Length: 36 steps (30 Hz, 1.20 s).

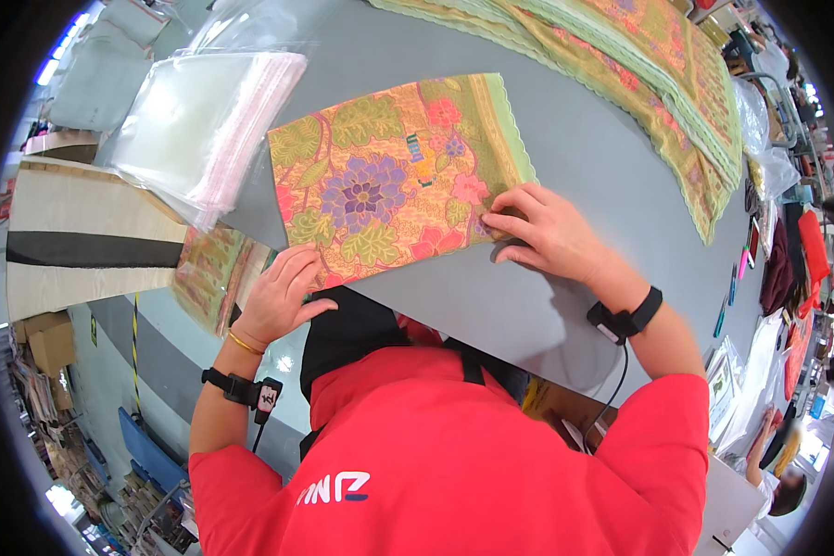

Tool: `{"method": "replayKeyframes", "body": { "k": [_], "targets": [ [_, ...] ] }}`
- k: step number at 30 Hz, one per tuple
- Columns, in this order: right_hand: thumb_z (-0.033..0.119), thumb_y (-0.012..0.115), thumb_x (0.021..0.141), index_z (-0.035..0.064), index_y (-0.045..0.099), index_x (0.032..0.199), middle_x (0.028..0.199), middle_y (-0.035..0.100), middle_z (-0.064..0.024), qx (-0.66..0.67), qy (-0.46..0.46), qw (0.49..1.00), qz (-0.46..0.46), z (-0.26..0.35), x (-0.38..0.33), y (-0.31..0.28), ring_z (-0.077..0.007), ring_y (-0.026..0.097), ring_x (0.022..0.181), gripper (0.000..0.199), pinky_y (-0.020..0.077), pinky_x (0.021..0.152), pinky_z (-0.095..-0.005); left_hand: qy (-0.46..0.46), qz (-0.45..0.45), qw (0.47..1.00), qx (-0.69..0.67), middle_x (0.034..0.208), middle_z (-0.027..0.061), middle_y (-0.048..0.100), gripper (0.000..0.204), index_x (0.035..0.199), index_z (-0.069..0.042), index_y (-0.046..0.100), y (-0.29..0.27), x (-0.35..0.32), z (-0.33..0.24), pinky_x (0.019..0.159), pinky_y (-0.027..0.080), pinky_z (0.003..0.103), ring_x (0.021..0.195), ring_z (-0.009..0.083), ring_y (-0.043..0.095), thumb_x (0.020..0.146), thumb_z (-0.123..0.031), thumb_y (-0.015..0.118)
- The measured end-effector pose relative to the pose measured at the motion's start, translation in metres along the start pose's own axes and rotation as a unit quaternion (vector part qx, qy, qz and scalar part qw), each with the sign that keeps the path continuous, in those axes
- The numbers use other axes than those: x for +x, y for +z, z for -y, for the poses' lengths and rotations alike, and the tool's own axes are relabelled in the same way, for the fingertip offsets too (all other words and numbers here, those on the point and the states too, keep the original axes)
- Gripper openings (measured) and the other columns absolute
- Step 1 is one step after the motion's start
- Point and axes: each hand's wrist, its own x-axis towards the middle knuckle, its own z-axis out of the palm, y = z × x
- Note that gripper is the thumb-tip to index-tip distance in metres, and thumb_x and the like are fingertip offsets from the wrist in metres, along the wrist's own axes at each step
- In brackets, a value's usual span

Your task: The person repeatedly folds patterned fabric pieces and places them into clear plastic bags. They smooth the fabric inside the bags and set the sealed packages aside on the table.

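A folded patterned cloth (389,167), orange with purple and pink flowers and a scalloped green border, lies on the grey table in front of me. My left hand (285,295) rests at its near left corner, fingers laid on the fabric and thumb stretched apart. At the near right edge, my right hand (545,233) has bent fingers on top and the thumb below, with the cloth's edge between them. Both wrists wear black straps with small devices.
Clear plastic bags (204,120) are stacked at the left. More green-bordered cloths (621,69) drape across the far right. Wrapped folded cloths (215,273) sit by the table's left edge. Pens (734,283) lie right. A co-worker (788,486) is at the lower right.
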Motion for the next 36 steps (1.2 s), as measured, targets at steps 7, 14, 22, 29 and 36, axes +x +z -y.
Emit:
{"method": "replayKeyframes", "body": {
  "k": [7,14,22,29,36],
  "targets": [
    [0.01,0.074,0.083,0.0043,0.065,0.105,0.115,0.065,-0.0093,-0.062,0.036,0.994,0.087,0.039,-0.013,0.009,-0.03,0.062,0.106,0.024,0.0549,0.084,-0.0395,-0.01,0.0,0.998,-0.057,0.111,0.0131,0.065,0.025,0.104,0.0,0.061,-0.019,0.004,-0.001,0.098,0.051,0.044,0.11,0.0352,0.063,0.081,-0.001,0.069],
    [0.006,0.062,0.092,0.0015,0.067,0.114,0.098,0.072,-0.0032,0.432,0.358,0.821,0.109,0.095,-0.051,-0.101,-0.0113,0.066,0.09,0.023,0.052,0.079,-0.0266,-0.17,0.108,0.922,-0.331,0.1,0.0027,0.067,0.004,0.104,-0.005,0.061,-0.12,0.082,-0.005,0.079,0.051,0.028,0.092,0.0104,0.063,0.101,-0.007,0.062],
    [0.012,0.066,0.095,0.0004,0.073,0.109,0.099,0.072,0.0029,0.478,0.461,0.744,0.077,-0.015,-0.08,-0.102,-0.004,0.06,0.092,0.019,0.0491,0.083,-0.0248,-0.195,0.278,0.836,-0.431,0.091,-0.0017,0.066,0.028,0.115,0.0,0.064,-0.032,0.232,0.044,0.067,0.055,0.03,0.073,0.009,0.063,0.108,-0.026,0.057],
    [0.034,0.074,0.094,0.0059,0.061,0.14,0.142,0.062,-0.0131,-0.121,0.309,0.941,-0.061,-0.004,-0.107,-0.04,-0.0321,0.057,0.132,0.055,0.046,0.11,-0.0432,0.137,0.039,0.983,0.119,0.131,0.0188,0.062,0.043,0.136,-0.002,0.056,0.035,0.223,-0.012,0.112,0.046,0.047,0.125,0.036,0.057,0.103,-0.03,0.062],
    [0.045,0.081,0.084,0.0108,0.053,0.15,0.163,0.044,-0.0141,-0.094,0.244,0.96,0.1,0.029,-0.083,-0.042,-0.0342,0.035,0.154,0.08,0.026,0.128,-0.0525,0.083,-0.045,0.995,-0.017,0.143,0.0185,0.055,0.044,0.137,-0.007,0.06,0.044,0.205,-0.006,0.12,0.037,0.049,0.14,0.0395,0.048,0.098,-0.027,0.068]
  ]
}}
